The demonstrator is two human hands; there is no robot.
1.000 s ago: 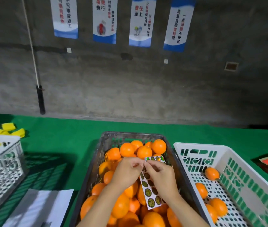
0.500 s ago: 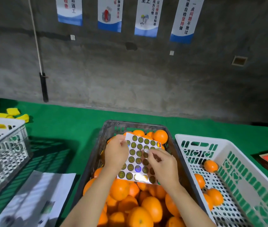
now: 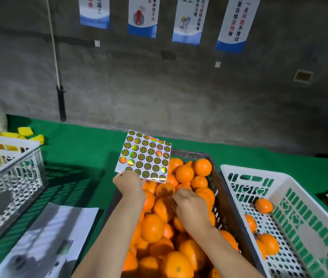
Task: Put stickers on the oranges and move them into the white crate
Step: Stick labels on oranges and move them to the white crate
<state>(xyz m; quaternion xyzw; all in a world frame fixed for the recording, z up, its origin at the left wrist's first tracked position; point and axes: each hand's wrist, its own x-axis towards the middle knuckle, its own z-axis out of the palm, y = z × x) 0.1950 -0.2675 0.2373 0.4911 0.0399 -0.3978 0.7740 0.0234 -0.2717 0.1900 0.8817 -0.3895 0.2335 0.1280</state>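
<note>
Orange fruit fills the nearest part of the scene: the oranges (image 3: pixel 152 227) lie heaped in a dark grey crate (image 3: pixel 226 209) on the green table (image 3: pixel 82 153). Over that heap the right hand (image 3: pixel 192 207) reaches down with curled fingers among the fruit; whether it pinches a sticker or an orange I cannot tell. Just left of it the left hand (image 3: pixel 130 187) pinches the lower corner of the sticker sheet (image 3: pixel 145 155), held upright above the crate's far end. Right of the grey crate stands the white crate (image 3: pixel 291 197) with a few oranges inside. Left lies a white paper (image 3: pixel 44 241) and another white basket (image 3: pixel 10 177). Farthest off, posters (image 3: pixel 187 19) hang on the concrete wall
</note>
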